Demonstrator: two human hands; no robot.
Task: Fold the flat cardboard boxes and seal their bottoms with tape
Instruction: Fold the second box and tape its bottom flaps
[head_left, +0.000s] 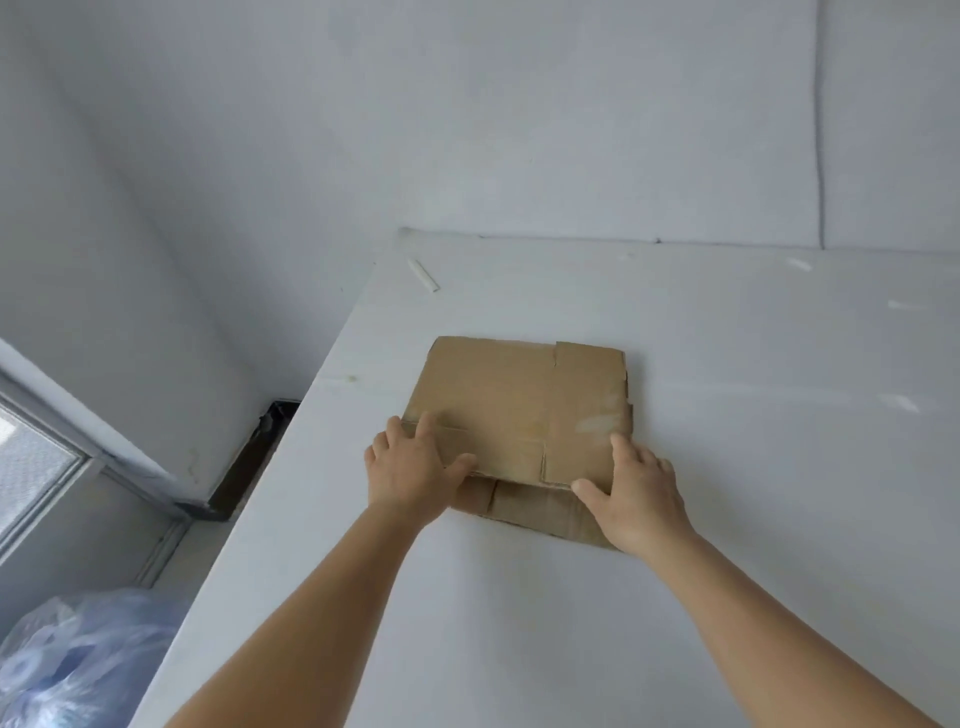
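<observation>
both hands, left hand (410, 462) and right hand (636, 491), pinch the top flat cardboard box (519, 405) at its near edge; risk: the lower box (540, 506) drags along off the tabletop (727, 571).

Two flat cardboard boxes (519, 405) stacked on one white worktop (727, 467), two hands, left hand (410, 467), right hand (636, 493), one small white stick (423, 275), one plastic bag (88, 660), one window (31, 467)
</observation>
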